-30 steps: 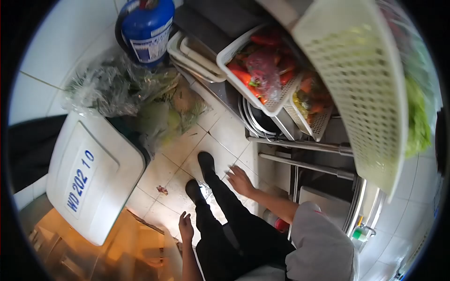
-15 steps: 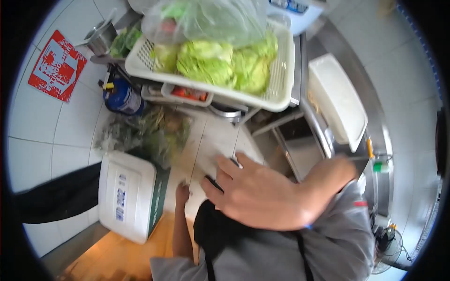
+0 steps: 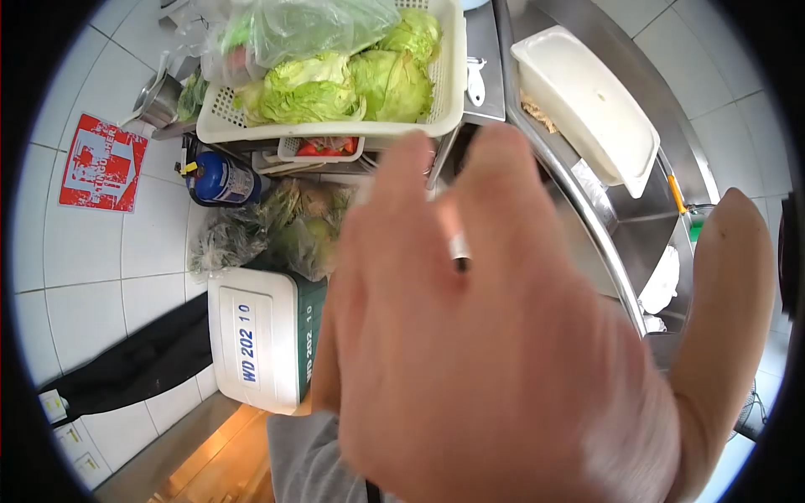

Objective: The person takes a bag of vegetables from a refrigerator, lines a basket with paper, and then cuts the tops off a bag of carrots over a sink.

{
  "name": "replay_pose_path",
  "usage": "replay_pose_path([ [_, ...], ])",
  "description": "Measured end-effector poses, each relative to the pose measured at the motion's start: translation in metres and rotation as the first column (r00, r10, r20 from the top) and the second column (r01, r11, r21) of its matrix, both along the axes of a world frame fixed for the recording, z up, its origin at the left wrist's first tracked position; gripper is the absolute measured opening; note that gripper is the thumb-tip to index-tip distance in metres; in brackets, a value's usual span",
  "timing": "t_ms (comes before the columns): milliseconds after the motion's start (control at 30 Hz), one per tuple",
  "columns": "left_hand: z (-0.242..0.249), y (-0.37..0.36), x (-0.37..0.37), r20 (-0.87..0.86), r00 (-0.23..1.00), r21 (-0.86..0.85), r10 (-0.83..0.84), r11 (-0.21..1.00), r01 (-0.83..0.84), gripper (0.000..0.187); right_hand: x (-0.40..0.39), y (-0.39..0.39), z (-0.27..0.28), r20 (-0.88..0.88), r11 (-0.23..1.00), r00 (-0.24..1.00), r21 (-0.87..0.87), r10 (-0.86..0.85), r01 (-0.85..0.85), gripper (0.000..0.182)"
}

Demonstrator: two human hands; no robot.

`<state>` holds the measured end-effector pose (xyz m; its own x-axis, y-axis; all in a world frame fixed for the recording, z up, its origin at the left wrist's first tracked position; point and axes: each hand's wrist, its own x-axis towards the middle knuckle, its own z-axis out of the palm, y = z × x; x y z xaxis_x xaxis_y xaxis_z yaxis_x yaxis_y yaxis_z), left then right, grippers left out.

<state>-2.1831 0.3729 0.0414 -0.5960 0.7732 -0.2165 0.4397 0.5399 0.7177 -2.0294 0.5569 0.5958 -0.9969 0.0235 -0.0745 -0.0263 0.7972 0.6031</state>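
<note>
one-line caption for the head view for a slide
Right hand raised close to the camera, above a basket of lettuce and a white cooler box.

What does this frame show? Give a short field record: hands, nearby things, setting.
right hand: raised close to the camera, fingers spread, holding nothing visible
left hand: hidden behind the right hand
basket: white, holds lettuce heads and a plastic bag
cooler box: white lid marked WD 202 10, on the floor
fire extinguisher: blue, by the wall
sink: steel, white tray above it
</note>
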Motion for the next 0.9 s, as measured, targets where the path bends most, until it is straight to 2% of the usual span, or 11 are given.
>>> replay_pose_path([
  [200, -0.022, -0.049, 0.002, -0.006, 0.993, -0.082, 0.115, 0.990, -0.115, 0.025, 0.001, -0.021, 0.008, -0.009, 0.931, 0.951, -0.207, -0.311, 0.302, 0.015],
  [233, -0.029, -0.057, 0.006, -0.006, 0.990, -0.092, 0.138, 0.986, -0.138, 0.024, -0.007, -0.006, 0.018, 0.259, 0.936, 0.952, -0.264, -0.163, 0.232, 0.009],
  [267, -0.021, -0.062, 0.009, 0.068, 0.980, -0.120, 0.186, 0.977, -0.177, 0.022, 0.013, 0.013, -0.012, 0.100, 0.952, 0.994, -0.307, 0.032, 0.000, 0.009],
  [300, -0.007, -0.070, 0.013, 0.143, 0.961, -0.152, 0.235, 0.965, -0.214, 0.019, 0.009, 0.028, -0.013, 0.427, 0.911, 0.904, -0.379, 0.018, 0.161, 0.009],
  [400, 0.014, -0.089, 0.036, 0.103, 0.910, -0.398, 0.402, 0.855, -0.333, 0.019, 0.025, 0.063, -0.090, 0.448, 0.689, 0.891, -0.624, -0.071, 0.368, 0.023],
  [467, -0.039, -0.128, 0.052, -0.204, 0.962, -0.407, 0.181, 0.878, -0.251, 0.026, 0.047, 0.091, -0.169, 0.502, 0.597, 0.859, -0.659, -0.104, 0.458, 0.023],
  [567, -0.032, -0.159, 0.089, -0.141, 0.946, -0.512, 0.293, 0.796, -0.323, 0.027, 0.070, 0.093, -0.250, 0.680, 0.512, 0.706, -0.542, -0.199, 0.667, 0.028],
  [633, -0.048, -0.183, 0.103, 0.205, 0.696, -0.648, 0.688, 0.628, -0.430, 0.047, 0.084, 0.090, -0.290, 0.696, 0.502, 0.670, -0.496, -0.259, 0.709, 0.031],
  [733, -0.043, -0.204, 0.133, 0.198, 0.599, -0.672, 0.776, 0.552, -0.494, 0.068, 0.100, 0.094, -0.318, 0.791, 0.547, 0.582, -0.407, -0.188, 0.731, 0.032],
  [833, -0.040, -0.206, 0.137, 0.291, 0.360, -0.696, 0.886, 0.454, -0.556, 0.069, 0.097, 0.088, -0.320, 0.729, 0.578, 0.670, -0.490, -0.138, 0.653, 0.030],
  [900, -0.048, -0.205, 0.131, 0.336, 0.385, -0.650, 0.859, 0.508, -0.565, 0.070, 0.091, 0.081, -0.329, 0.638, 0.582, 0.735, -0.515, -0.231, 0.629, 0.029],
])
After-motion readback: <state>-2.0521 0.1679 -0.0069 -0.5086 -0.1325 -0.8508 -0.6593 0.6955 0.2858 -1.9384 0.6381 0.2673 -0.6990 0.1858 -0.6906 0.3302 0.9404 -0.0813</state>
